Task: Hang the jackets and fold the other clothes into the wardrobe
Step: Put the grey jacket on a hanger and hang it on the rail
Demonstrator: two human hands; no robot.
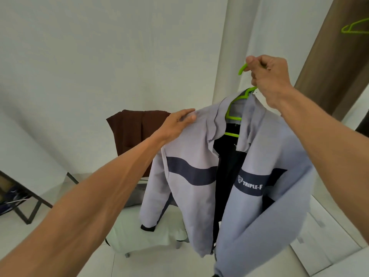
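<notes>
The jacket (191,156) is a pale lilac-grey, crossed at chest height by a wavy dark navy band (191,174). On the right half of that band stands white lettering (252,187) reading TRIPLE-F, beside a small white emblem. Its lining (225,176) is black, and the cuff (147,228) of the left sleeve is black too. The hanger (232,113) inside the collar is bright lime green. A second hanger (355,29), far at the upper right, is the same lime green, set against a brown wood-grain panel (329,56). Behind the jacket, a garment (129,132) is plain dark brown. The wall (99,56) is plain white, the floor (89,262) pale white, and the frame (38,204) at the left is black.
</notes>
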